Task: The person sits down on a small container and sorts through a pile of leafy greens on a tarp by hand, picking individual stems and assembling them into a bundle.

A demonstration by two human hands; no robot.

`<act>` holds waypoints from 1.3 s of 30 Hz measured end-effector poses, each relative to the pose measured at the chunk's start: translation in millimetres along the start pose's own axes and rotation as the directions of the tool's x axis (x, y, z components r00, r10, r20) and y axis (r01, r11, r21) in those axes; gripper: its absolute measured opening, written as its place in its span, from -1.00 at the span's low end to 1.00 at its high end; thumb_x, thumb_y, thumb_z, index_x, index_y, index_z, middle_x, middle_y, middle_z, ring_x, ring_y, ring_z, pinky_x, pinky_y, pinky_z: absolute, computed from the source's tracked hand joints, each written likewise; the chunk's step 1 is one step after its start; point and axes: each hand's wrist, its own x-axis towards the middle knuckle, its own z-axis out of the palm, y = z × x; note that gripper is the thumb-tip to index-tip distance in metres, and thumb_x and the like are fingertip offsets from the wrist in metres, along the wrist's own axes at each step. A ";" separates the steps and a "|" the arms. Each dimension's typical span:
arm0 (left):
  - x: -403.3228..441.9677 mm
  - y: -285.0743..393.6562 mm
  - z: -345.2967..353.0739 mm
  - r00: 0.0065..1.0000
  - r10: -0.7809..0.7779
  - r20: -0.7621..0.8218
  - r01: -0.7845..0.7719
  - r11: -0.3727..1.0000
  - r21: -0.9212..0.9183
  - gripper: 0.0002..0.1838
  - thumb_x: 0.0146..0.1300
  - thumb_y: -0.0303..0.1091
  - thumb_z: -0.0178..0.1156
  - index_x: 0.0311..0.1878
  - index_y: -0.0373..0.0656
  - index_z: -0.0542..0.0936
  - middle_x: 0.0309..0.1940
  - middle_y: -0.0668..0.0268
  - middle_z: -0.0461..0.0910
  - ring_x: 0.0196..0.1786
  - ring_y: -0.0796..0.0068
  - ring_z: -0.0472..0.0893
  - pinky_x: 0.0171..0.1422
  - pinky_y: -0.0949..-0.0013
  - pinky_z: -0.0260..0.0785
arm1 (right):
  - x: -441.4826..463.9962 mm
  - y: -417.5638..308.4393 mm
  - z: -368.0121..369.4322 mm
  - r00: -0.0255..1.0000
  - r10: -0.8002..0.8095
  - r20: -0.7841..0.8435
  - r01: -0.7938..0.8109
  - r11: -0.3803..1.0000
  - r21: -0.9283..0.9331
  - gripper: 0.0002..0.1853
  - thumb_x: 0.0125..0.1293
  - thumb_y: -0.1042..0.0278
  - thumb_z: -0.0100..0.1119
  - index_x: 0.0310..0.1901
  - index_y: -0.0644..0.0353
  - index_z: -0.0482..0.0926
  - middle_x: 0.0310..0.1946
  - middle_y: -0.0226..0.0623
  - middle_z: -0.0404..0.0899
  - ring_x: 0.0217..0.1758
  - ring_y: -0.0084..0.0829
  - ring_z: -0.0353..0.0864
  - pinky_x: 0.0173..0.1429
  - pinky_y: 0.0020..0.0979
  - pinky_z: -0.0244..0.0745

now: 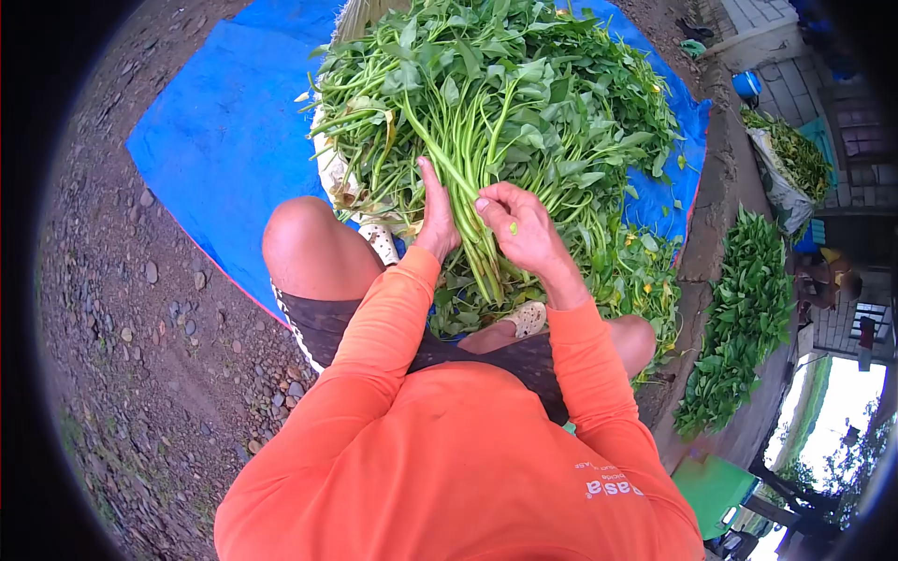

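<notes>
Between my hands is a bundle of long green stems, its leaves pointing away from me over a large heap of leafy greens. My left hand lies along the left side of the bundle, fingers extended and palm against the stems. On the right side, my right hand has its fingers curled and its thumb and forefinger pinched at the stems. A small bit of green leaf sticks to the back of that hand. The cut stem ends point toward my body.
A blue tarp lies under the heap, with gravel to its left. More greens are laid out at the right, near a filled sack, a blue container and a green plastic object. Another person is at the far right.
</notes>
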 end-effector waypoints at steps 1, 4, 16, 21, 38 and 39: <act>5.0 -2.5 -9.9 0.997 -0.052 0.056 0.051 0.998 0.021 0.16 0.39 0.80 -0.39 0.38 -0.17 0.54 -0.13 0.17 0.74 -0.16 0.28 0.78 -0.07 0.16 0.73 | 2.4 -12.4 -3.5 0.999 -0.031 0.007 0.030 0.994 0.102 -0.75 0.63 0.31 0.21 0.05 0.35 0.71 -0.28 -0.38 0.68 -0.24 -0.52 0.63 -0.05 -0.41 0.59; 2.9 -2.0 -6.9 0.994 -0.107 0.037 0.107 0.994 0.020 -0.20 0.49 0.44 0.17 0.26 -0.21 0.60 -0.20 0.19 0.74 -0.25 0.36 0.78 -0.21 0.20 0.74 | -4.6 -42.0 -25.4 0.992 -0.037 -0.118 0.077 0.928 0.365 -0.72 0.71 0.31 0.14 0.20 0.32 0.67 -0.16 -0.40 0.69 -0.24 -0.60 0.59 -0.11 -0.52 0.52; 5.3 -8.2 -8.6 0.986 -0.152 -0.071 0.152 0.988 -0.009 -0.53 0.42 0.16 0.47 -0.02 -0.07 0.67 -0.35 0.29 0.69 -0.42 0.37 0.71 -0.27 0.15 0.74 | -35.1 23.8 -62.5 0.639 -0.160 -0.753 0.306 0.950 0.057 -0.71 0.60 0.40 0.37 0.24 0.32 0.71 -0.12 -0.52 0.67 -0.14 -0.70 0.56 -0.05 -0.62 0.48; -2.1 -9.4 -6.3 0.979 -0.183 -0.094 0.183 0.983 -0.012 -0.51 0.42 0.17 0.47 -0.01 -0.08 0.64 -0.34 0.28 0.70 -0.39 0.32 0.73 -0.25 0.12 0.75 | -34.5 72.1 -17.2 0.854 0.188 -0.486 -0.129 0.980 0.152 -0.73 0.64 0.37 0.25 0.18 0.37 0.70 -0.21 -0.36 0.70 -0.16 -0.54 0.63 0.00 -0.42 0.58; -1.6 -12.9 -28.6 0.964 0.023 -0.265 0.146 0.787 0.600 0.19 0.21 0.20 0.59 0.54 -0.60 0.23 0.36 -0.21 0.52 0.32 0.02 0.63 0.38 0.07 0.56 | -20.6 103.3 56.3 0.962 0.244 -0.121 -0.247 0.969 -0.005 -0.51 0.66 0.20 0.15 0.39 0.42 0.59 0.42 0.10 0.62 0.49 -0.03 0.61 0.62 -0.25 0.40; -0.7 -6.4 -28.9 0.974 -0.050 -0.221 0.181 0.758 0.626 0.08 0.18 0.02 0.63 0.49 -0.59 0.29 0.26 -0.15 0.61 0.20 0.07 0.69 0.29 0.10 0.60 | -21.1 99.2 61.2 0.963 0.245 -0.109 -0.246 0.969 0.010 -0.51 0.65 0.19 0.15 0.39 0.43 0.59 0.44 0.13 0.60 0.52 0.00 0.59 0.63 -0.24 0.40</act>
